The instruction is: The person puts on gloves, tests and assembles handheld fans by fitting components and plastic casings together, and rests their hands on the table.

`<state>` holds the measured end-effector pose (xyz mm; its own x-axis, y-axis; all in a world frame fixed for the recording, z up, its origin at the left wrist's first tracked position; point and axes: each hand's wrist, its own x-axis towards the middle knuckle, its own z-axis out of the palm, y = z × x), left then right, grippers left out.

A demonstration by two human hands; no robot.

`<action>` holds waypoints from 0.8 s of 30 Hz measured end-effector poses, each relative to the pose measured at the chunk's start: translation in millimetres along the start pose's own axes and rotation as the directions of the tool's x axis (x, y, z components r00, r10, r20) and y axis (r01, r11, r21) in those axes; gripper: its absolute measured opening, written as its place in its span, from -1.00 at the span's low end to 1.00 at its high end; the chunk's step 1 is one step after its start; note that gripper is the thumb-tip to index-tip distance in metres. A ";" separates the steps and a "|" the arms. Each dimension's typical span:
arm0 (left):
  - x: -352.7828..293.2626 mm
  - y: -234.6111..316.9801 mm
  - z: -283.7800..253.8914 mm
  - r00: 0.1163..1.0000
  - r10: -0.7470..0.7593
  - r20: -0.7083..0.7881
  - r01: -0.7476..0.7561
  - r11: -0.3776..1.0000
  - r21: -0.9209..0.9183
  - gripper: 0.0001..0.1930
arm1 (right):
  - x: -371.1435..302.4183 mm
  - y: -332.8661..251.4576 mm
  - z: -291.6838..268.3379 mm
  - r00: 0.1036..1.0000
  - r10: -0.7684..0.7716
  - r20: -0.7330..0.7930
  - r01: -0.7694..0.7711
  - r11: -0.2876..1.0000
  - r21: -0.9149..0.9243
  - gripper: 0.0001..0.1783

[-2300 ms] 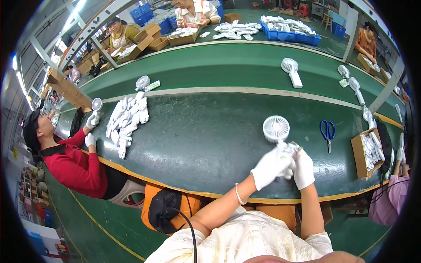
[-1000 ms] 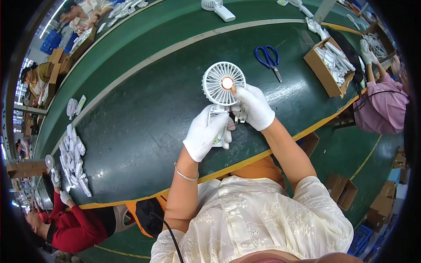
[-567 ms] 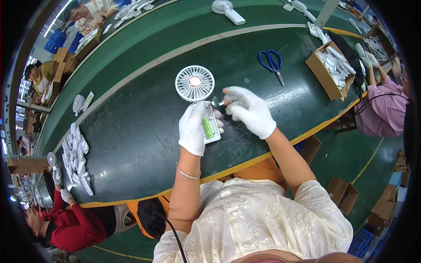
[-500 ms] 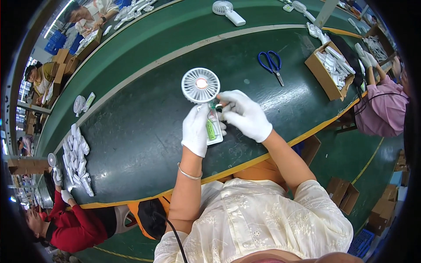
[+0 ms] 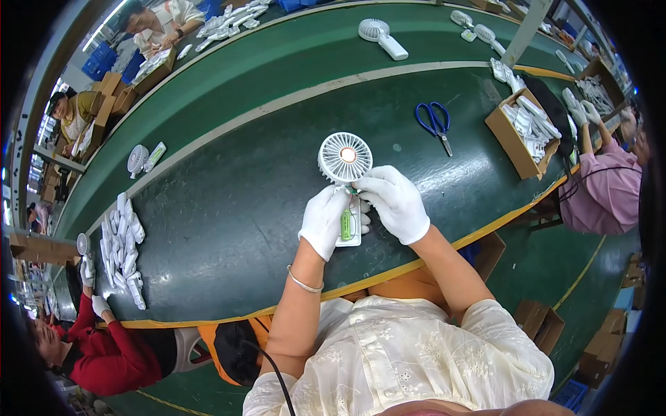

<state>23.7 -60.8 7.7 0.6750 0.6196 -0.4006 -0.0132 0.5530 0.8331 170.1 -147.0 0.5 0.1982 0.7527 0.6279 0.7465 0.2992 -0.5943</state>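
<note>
I'm at a dark green counter point(image 5: 229, 229), shiny top, yellow edging point(image 5: 374, 279) along my side. Past it, pale rail point(image 5: 277, 104), then long green belt-like surface point(image 5: 277, 76). Pale post point(image 5: 525, 35) upper right. Green floor point(image 5: 534, 260), yellow line point(image 5: 581, 270) lower right. Pale chair point(image 5: 185, 352) lower left. Bright strip point(image 5: 104, 26) upper left: lamp or window, can't tell.

Everything's shot from the left of two head-worn fisheyes, pointed down at the left hand point(image 5: 323, 220) and right hand point(image 5: 397, 205), fairly near, wearer's shirt point(image 5: 409, 353) caught along the bottom.
</note>
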 end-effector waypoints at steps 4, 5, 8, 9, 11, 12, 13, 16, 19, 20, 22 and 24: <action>-2.7 3.4 1.2 1.000 -0.003 0.011 0.004 0.998 -0.063 -0.74 | 1.4 -0.6 -0.7 1.000 0.001 -0.021 -0.001 1.000 -0.022 -0.64; -3.8 4.8 2.9 1.000 -0.010 0.021 0.011 0.998 -0.068 -0.74 | 2.2 -1.1 -2.1 0.999 -0.015 -0.041 0.013 0.999 -0.038 -0.64; -3.0 3.2 4.2 0.999 -0.012 0.039 0.018 0.987 -0.159 -0.71 | -0.1 -6.8 -2.6 0.996 0.078 -0.048 -0.075 0.995 0.058 -0.67; -3.1 2.8 2.4 0.999 -0.012 0.035 0.018 0.986 -0.166 -0.71 | 0.5 -9.0 -1.5 0.996 0.078 -0.040 -0.076 0.995 0.059 -0.67; -1.7 2.4 -0.1 1.000 -0.012 0.017 0.015 0.985 -0.174 -0.64 | 4.2 -12.0 -0.7 0.974 0.213 0.072 -0.224 0.942 0.249 -0.67; -1.6 2.5 0.1 1.000 -0.012 0.020 0.015 0.983 -0.182 -0.64 | 4.5 -10.2 0.3 0.974 0.212 0.077 -0.225 0.944 0.242 -0.67; -1.2 3.1 0.5 1.000 -0.008 0.022 0.012 0.983 -0.182 -0.59 | 4.8 -6.8 2.1 0.926 0.352 0.136 -0.377 0.854 0.358 -0.69; -0.8 2.7 -0.4 0.999 -0.006 0.046 0.016 0.978 -0.209 -0.49 | 4.4 -6.0 4.3 0.795 0.559 0.237 -0.592 0.628 0.505 -0.73; -0.3 2.5 0.4 0.999 -0.025 0.025 0.029 0.986 -0.164 -0.48 | 4.2 -2.5 4.8 0.754 0.606 0.254 -0.635 0.574 0.517 -0.77; 0.5 1.7 -1.3 0.999 -0.019 0.037 0.025 0.984 -0.176 -0.48 | 4.2 -1.1 4.2 0.825 0.526 0.207 -0.564 0.742 0.363 -0.75; 0.2 1.8 -1.8 0.999 -0.013 0.048 0.022 0.982 -0.190 -0.48 | 3.6 1.2 3.6 0.885 0.429 0.182 -0.460 0.868 0.188 -0.74; -1.9 3.5 -0.9 0.999 -0.019 0.045 0.027 0.980 -0.198 -0.50 | 2.6 2.3 3.7 0.936 0.315 0.158 -0.336 0.933 0.130 -0.72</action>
<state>21.7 -59.5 11.1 0.7078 0.5833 -0.3985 -0.1403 0.6689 0.7300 170.0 -142.2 -1.1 0.3206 0.8911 0.3212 0.5472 0.1026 -0.8307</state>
